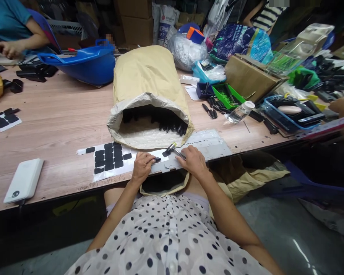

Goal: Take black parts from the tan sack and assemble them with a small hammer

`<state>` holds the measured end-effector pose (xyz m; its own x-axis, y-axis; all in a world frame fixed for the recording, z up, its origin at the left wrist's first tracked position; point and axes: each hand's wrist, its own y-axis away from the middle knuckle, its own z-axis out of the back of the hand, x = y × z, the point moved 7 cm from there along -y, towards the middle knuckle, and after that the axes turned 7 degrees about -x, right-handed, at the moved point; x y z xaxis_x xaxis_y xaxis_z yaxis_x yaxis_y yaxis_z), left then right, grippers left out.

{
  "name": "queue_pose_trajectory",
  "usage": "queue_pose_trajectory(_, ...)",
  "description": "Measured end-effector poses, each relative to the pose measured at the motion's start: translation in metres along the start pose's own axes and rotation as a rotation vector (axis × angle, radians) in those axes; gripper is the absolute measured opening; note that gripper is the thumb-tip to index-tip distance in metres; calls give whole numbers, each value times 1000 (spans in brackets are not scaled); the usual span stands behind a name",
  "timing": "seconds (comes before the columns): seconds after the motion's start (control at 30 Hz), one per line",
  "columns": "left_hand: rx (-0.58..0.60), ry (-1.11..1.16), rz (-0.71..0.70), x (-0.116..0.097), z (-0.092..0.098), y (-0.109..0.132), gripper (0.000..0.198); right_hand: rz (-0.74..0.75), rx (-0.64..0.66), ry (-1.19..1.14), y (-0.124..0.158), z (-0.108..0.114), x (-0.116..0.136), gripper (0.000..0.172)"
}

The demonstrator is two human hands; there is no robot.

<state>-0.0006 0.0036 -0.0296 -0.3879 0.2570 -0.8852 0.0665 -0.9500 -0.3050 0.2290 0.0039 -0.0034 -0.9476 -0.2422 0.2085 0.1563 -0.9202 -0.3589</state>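
Observation:
My right hand (194, 161) is closed around the handle of a small metal hammer (179, 153) with a yellowish tip on its head. The hammer's head sits just above a flat grey board (210, 144) at the table's front edge. Pinched in my left hand (142, 165) is a small black part (157, 159), its end pointing toward the hammer. Left of that hand, rows of black rounded pieces (109, 156) lie on a white sheet. Directly beyond both hands, an open paper sack (149, 72) lies on its side with several slim black parts inside.
A white power bank (24, 180) lies at the left, with a blue basin (83, 65) farther back. At right stand a small bottle (240, 112), a green tray (227, 95) and a blue basket (292, 114) of black parts. Another sack opens beneath the table edge. Co-workers sit on both sides.

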Motion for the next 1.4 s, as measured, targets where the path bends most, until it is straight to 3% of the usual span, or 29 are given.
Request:
queue_pose_trajectory(0.1,-36,-8,10,2,-1,2,13,-1,-5,-22,9,-8,-5,10)
queue_pose_trajectory(0.23,-71,-12,23,3,-3,4,14,4,-57,-155,16,-3,11,14)
queue_pose_trajectory(0.37,-95,-23,38,3,-5,6,18,-27,13,-245,25,4,38,27)
queue_pose_trajectory(0.53,-100,-31,36,1,-6,6,18,23,-98,-259,33,15,60,48)
queue_pose_trajectory(0.73,-116,-29,49,2,-7,7,19,66,-74,-171,44,-1,64,54)
queue_pose_trajectory(0.83,-119,-9,46,4,-7,7,18,50,-63,-179,40,2,64,52)
queue_pose_trajectory(1.07,-105,-9,35,4,-6,6,14,-89,-222,-242,22,28,45,43)
queue_pose_trajectory(1.27,-105,20,86,2,1,3,11,-162,-206,-202,5,3,12,44)
queue_pose_trajectory(1.4,-124,99,152,-4,7,2,14,-94,-187,-168,-11,-18,4,43)
